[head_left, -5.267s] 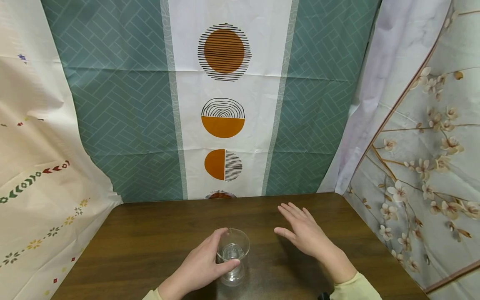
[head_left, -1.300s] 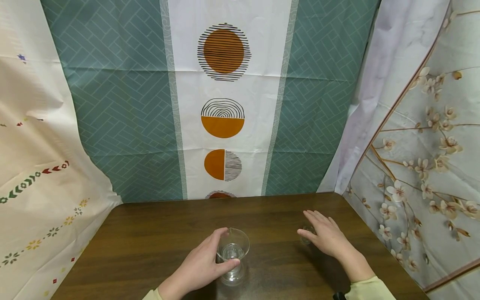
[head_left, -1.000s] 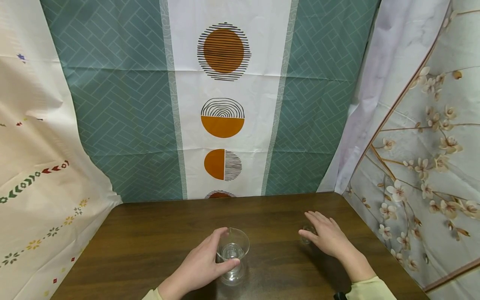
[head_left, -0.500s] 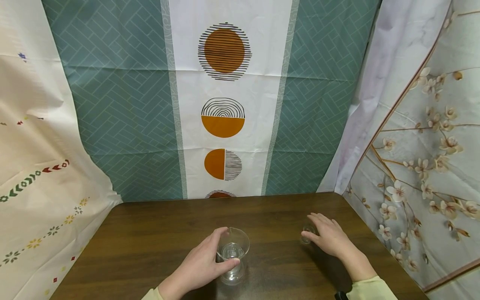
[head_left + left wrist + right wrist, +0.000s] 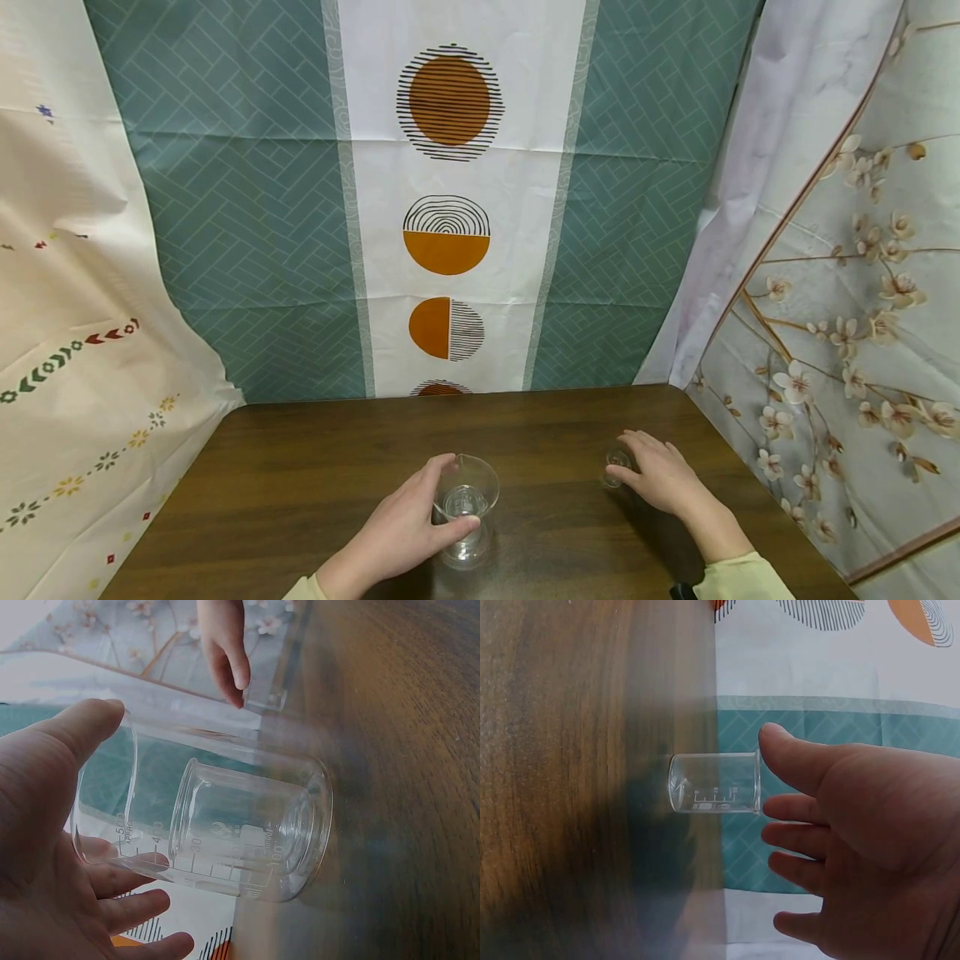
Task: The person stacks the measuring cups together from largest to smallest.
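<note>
A large glass beaker [image 5: 311, 817] with white graduations stands on the table; a smaller beaker [image 5: 196, 810] is nested inside it. My left hand [image 5: 401, 529] holds the large beaker near its rim, thumb on one side and forefinger on the other, the other fingers spread loosely in the left wrist view. Farther right, a small clear beaker [image 5: 714, 784] with a short white scale stands upright on the table. Beside it is my right hand [image 5: 663, 477], fingers relaxed and apart, thumb tip and forefinger tip right at its rim in the right wrist view.
The dark wooden table [image 5: 315, 450] ends at a hanging teal and white cloth [image 5: 450, 175] with orange circles. A cream cloth [image 5: 67, 333] hangs at the left, and a floral one [image 5: 847, 350] flanks the right edge.
Over about five seconds my right hand has moved right, and the small beaker has come into view beside it. In the last second it has drawn slightly farther right. The left hand stays put.
</note>
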The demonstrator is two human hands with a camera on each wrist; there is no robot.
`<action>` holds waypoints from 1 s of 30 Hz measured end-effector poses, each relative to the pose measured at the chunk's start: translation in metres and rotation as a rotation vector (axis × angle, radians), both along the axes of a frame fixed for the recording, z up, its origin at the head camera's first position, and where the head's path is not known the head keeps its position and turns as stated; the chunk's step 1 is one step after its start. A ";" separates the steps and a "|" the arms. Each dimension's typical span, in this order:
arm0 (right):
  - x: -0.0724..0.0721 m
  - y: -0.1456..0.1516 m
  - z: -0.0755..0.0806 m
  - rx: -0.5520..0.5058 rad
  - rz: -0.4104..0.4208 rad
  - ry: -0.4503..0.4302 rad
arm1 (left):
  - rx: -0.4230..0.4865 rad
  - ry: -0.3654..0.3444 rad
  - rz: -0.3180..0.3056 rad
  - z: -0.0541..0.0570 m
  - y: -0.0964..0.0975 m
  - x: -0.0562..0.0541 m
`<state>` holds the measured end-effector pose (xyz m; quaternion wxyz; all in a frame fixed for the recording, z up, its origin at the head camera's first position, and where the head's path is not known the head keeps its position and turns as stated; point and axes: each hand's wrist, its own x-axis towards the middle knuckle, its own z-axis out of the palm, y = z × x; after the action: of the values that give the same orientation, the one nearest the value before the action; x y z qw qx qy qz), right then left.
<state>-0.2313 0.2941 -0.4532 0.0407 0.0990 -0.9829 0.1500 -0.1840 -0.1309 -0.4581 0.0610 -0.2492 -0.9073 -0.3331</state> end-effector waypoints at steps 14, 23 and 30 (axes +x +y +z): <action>0.000 0.002 -0.001 -0.011 -0.023 -0.056 | 0.002 -0.011 0.002 0.001 0.001 0.000; -0.002 0.003 -0.003 -0.002 -0.028 -0.090 | 0.001 -0.021 0.001 0.001 0.000 0.000; -0.002 0.003 -0.004 -0.017 -0.031 -0.087 | 0.002 -0.027 0.002 0.001 0.000 0.000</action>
<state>-0.2331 0.2967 -0.4575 0.0011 0.0766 -0.9839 0.1616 -0.1840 -0.1306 -0.4572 0.0493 -0.2440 -0.9079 -0.3372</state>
